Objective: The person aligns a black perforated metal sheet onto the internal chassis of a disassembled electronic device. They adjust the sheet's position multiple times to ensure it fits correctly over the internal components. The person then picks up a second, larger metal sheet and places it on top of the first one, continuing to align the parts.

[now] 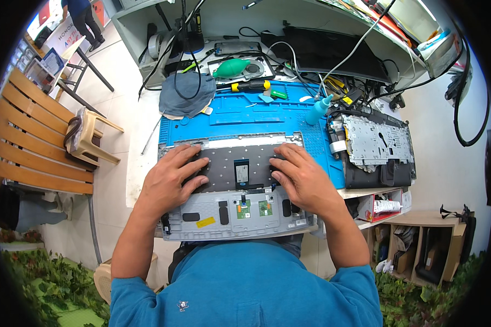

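A grey laptop top case (273,218) lies inner side up at the near edge of the bench. Set in its upper half is the black back of a keyboard (218,163), dotted with small bright points, with a dark ribbon cable (241,173) at its middle. My left hand (172,177) rests on the keyboard's left end, fingers spread. On the right end lies my right hand (303,177), its fingers apart too. Neither hand grips anything. Small green circuit boards (244,210) show below the keyboard.
Beneath the case spreads a blue repair mat (234,117). Behind lie a grey cloth (186,94), a yellow-black screwdriver (251,86) and a green rubber blower (231,68). A light-blue bottle (318,109) stands right, beside another laptop part (379,139). Cables hang overhead.
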Demonstrator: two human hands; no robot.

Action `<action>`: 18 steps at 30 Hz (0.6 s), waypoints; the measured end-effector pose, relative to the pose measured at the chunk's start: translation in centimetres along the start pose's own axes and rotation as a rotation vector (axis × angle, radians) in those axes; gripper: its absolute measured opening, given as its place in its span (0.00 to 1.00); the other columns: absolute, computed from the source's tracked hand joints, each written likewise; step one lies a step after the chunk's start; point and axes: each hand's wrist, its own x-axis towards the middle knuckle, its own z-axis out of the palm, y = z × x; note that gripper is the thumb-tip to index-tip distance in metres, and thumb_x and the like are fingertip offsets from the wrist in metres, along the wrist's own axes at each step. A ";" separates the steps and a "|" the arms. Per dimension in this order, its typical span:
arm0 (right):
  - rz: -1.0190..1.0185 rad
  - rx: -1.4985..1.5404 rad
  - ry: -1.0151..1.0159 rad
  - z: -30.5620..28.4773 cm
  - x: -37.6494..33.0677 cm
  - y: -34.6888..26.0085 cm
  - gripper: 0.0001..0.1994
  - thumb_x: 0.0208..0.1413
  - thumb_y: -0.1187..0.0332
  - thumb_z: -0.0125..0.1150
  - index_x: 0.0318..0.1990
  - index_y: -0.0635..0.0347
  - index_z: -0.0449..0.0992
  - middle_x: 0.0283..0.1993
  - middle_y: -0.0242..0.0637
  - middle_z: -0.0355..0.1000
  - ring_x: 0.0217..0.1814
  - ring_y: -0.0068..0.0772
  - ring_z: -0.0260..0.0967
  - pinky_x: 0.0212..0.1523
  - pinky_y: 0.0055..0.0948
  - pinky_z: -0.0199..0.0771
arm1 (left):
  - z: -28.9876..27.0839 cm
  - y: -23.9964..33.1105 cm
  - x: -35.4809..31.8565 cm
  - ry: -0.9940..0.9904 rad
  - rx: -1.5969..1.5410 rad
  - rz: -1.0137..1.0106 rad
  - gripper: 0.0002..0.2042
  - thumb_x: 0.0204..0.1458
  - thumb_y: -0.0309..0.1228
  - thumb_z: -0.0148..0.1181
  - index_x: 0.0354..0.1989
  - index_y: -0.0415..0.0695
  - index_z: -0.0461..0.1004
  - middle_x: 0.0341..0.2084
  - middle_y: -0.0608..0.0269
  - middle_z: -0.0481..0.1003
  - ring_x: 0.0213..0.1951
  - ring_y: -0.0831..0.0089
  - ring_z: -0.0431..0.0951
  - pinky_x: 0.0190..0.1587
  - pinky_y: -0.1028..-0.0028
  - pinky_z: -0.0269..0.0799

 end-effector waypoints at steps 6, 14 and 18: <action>0.091 0.100 0.132 -0.9 -0.7 0.4 0.14 0.62 0.80 0.71 0.54 0.61 0.86 0.57 0.48 0.80 0.60 0.54 0.79 0.57 0.46 0.81 | -1.4 -0.5 0.2 0.184 -0.041 0.045 0.17 0.58 0.33 0.79 0.57 0.48 0.88 0.59 0.59 0.85 0.58 0.54 0.86 0.57 0.60 0.85; 0.247 0.136 0.313 -2.8 -4.0 1.9 0.10 0.60 0.82 0.75 0.48 0.64 0.87 0.41 0.42 0.82 0.40 0.32 0.83 0.39 0.32 0.81 | -4.6 -8.3 4.2 0.564 -0.486 -0.324 0.13 0.68 0.24 0.70 0.58 0.38 0.86 0.38 0.58 0.87 0.35 0.75 0.87 0.42 0.76 0.82; 0.074 0.181 0.503 -2.7 -0.6 -1.1 0.22 0.62 0.85 0.71 0.63 0.63 0.85 0.57 0.46 0.82 0.48 0.34 0.82 0.45 0.32 0.84 | -6.1 -18.6 11.0 0.585 -0.397 -0.423 0.23 0.72 0.47 0.67 0.63 0.40 0.85 0.41 0.57 0.87 0.35 0.73 0.86 0.41 0.71 0.82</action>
